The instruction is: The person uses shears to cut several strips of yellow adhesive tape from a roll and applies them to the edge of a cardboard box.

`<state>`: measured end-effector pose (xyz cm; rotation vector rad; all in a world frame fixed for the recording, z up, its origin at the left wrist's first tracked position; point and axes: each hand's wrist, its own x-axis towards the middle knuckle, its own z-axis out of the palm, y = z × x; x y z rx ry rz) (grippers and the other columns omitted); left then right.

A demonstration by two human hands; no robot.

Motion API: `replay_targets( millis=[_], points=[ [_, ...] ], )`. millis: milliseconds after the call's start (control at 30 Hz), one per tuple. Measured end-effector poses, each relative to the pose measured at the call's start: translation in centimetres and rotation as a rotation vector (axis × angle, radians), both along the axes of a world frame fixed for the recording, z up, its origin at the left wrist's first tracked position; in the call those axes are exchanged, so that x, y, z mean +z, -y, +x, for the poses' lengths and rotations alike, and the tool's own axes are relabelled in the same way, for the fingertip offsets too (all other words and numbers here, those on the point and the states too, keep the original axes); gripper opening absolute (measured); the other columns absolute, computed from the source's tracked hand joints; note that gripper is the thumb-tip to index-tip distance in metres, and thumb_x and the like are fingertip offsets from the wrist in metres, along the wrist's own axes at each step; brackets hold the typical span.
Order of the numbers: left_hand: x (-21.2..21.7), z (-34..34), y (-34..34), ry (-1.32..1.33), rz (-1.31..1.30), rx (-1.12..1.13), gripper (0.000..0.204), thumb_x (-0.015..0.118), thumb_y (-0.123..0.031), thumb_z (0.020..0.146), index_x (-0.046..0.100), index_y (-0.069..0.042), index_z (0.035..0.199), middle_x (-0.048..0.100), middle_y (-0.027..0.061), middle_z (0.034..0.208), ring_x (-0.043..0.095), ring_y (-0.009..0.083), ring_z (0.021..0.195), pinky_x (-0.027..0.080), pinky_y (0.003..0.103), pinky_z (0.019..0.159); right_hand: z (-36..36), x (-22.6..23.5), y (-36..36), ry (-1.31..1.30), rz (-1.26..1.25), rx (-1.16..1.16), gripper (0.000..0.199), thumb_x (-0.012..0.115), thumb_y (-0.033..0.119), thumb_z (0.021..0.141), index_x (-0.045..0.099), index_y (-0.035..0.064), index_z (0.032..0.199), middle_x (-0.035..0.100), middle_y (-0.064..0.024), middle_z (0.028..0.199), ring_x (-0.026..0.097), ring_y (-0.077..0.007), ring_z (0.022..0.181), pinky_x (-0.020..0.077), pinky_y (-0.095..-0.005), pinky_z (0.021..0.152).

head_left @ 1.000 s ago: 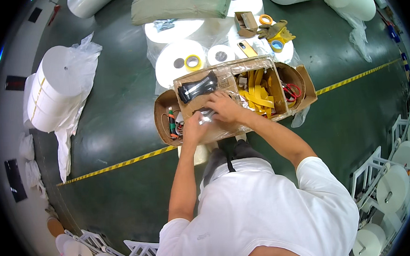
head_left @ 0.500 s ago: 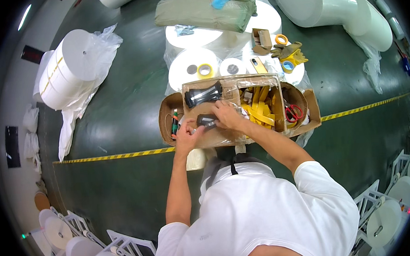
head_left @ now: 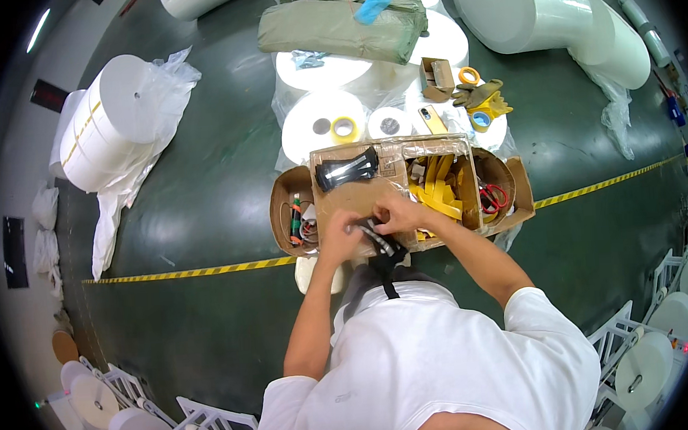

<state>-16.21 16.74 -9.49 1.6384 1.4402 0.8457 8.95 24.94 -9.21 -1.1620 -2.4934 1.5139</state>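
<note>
My left hand (head_left: 340, 232) and my right hand (head_left: 397, 212) meet at the near edge of a cardboard box top. Both have bent fingers closed on a black folded piece (head_left: 389, 248) with a pale shiny stripe; it hangs over the edge toward my body, and its kind is unclear. Farther back on the cardboard (head_left: 335, 204) lies a bundle of similar black pieces (head_left: 347, 169), narrow in the middle. Right of my right hand, an open compartment holds yellow strips (head_left: 438, 187).
The left side pocket holds a green-and-black tool (head_left: 296, 224); red-handled scissors (head_left: 493, 198) sit in the right one. Beyond stand white rolls (head_left: 299, 131) with tape (head_left: 344, 129), a phone (head_left: 433, 120), gloves (head_left: 485, 98) and a small box (head_left: 436, 79).
Both hands have drawn the black piece nearer my body, over the box's near edge, and it now hangs at an angle. The bundle behind stays on the cardboard.
</note>
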Motion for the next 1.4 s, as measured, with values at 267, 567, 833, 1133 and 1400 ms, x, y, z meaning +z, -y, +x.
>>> replay_targets(
  millis=[267,567,833,1133,1400],
  points=[
    [6.0,-2.0,-2.7,0.384,-0.312,0.193,0.011,0.067,-0.001,0.099,0.072,-0.003,0.109,0.071,-0.0007,0.097,0.064,0.0074,0.087,0.052,0.026,0.079,-2.8,3.0,2.7,-0.675,-1.083,-0.234,0.043,0.069,0.017,0.109,0.059,-0.0017,0.147,0.077,-0.0155,0.135,0.075,-0.0239,0.123,0.0605,-0.0408,0.108],
    [2.9,-5.2,-6.5,0.213,-0.295,0.235,0.026,0.072,-0.015,0.095,0.070,0.001,0.114,0.071,0.0079,0.093,0.066,0.0174,0.085,0.054,0.035,0.081,-4.4,6.5,-4.6,-0.369,-0.847,-0.156,0.036,0.067,0.014,0.103,0.066,-0.0004,0.135,0.080,-0.0124,0.113,0.078,-0.0202,0.101,0.0653,-0.0360,0.089],
    [3.7,-4.7,-10.5,-0.310,-0.195,0.256,0.047,0.076,-0.037,0.094,0.068,0.002,0.119,0.078,0.0273,0.108,0.075,0.0476,0.105,0.060,0.054,0.093,-8.1,7.4,-14.1,0.349,0.305,0.067,0.028,0.077,0.019,0.084,0.078,-0.0007,0.104,0.082,-0.0217,0.103,0.079,-0.0403,0.099,0.0631,-0.0486,0.085],
    [5.9,-4.9,-10.2,-0.489,-0.233,0.279,0.075,0.089,-0.045,0.086,0.051,0.002,0.130,0.064,0.0311,0.128,0.072,0.0523,0.113,0.061,0.059,0.094,-8.7,3.1,-11.5,0.423,0.832,0.033,0.035,0.080,0.018,0.083,0.071,0.0032,0.113,0.072,-0.0162,0.112,0.072,-0.0366,0.111,0.0611,-0.0479,0.092],
    [4.4,-3.5,-12.4,-0.480,-0.234,0.175,0.090,0.094,-0.047,0.081,0.053,0.002,0.145,0.071,0.0316,0.128,0.073,0.0491,0.118,0.060,0.056,0.098,-7.8,2.8,-12.2,0.326,0.802,0.014,0.040,0.084,0.022,0.079,0.075,0.0029,0.113,0.068,-0.0177,0.124,0.068,-0.0362,0.120,0.0560,-0.0480,0.106]
  ],
)
